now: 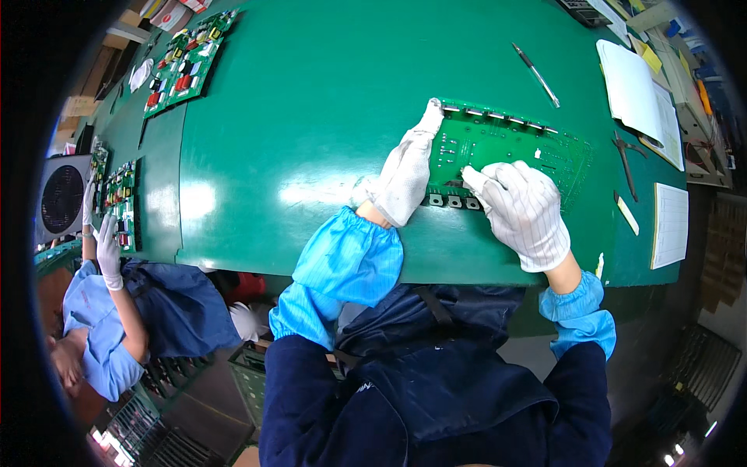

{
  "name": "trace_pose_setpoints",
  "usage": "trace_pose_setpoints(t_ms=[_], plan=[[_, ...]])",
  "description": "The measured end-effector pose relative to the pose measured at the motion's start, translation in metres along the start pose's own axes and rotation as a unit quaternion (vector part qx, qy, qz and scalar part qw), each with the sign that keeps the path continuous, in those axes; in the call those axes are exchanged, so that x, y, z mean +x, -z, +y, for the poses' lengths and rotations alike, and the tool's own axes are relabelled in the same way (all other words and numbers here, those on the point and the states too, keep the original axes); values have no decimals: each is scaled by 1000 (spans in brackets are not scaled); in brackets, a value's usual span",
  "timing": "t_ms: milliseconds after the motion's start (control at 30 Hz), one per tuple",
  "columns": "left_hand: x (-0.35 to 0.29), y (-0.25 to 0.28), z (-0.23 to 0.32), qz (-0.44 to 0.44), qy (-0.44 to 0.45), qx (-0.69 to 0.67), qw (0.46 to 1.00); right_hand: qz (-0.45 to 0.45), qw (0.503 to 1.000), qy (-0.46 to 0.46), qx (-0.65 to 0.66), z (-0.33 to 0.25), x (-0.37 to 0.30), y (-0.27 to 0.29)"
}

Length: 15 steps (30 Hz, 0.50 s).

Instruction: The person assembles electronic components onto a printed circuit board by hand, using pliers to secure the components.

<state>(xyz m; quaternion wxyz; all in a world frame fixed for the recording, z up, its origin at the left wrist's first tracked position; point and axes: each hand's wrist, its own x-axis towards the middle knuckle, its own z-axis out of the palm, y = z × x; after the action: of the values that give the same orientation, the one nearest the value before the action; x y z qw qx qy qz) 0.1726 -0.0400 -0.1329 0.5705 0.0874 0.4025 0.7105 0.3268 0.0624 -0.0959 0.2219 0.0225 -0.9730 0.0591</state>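
Note:
A green circuit board (498, 144) lies on the green work mat (311, 101), its solder side up. Metal-tabbed parts stick out along its far and near edges. My left hand (406, 175), in a white glove, is closed around the board's left edge, with the thumb side near the far left corner. Over the near part of the board, my gloved right hand (525, 214) has its fingertips pinched together close to the surface. Whatever may be between those fingertips is too small or hidden to make out.
Beyond the board lies a pen (537, 75). Pliers (626, 165), an open notebook (634, 93) and a white-paged pad (670, 226) are at the right. Populated boards (187, 66) lie far left. A co-worker's gloved hand (109, 251) touches another board near a fan (64, 198).

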Motion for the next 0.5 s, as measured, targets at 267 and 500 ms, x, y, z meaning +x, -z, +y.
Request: trace_pose_setpoints(t_ms=[267, 500], plan=[[6, 8, -8, 39, -13, -2, 999, 26, 1000, 1, 11, 4, 0, -4], [5, 9, -11, 27, -58, 34, 997, 27, 997, -3, 69, 7, 1, -4]])
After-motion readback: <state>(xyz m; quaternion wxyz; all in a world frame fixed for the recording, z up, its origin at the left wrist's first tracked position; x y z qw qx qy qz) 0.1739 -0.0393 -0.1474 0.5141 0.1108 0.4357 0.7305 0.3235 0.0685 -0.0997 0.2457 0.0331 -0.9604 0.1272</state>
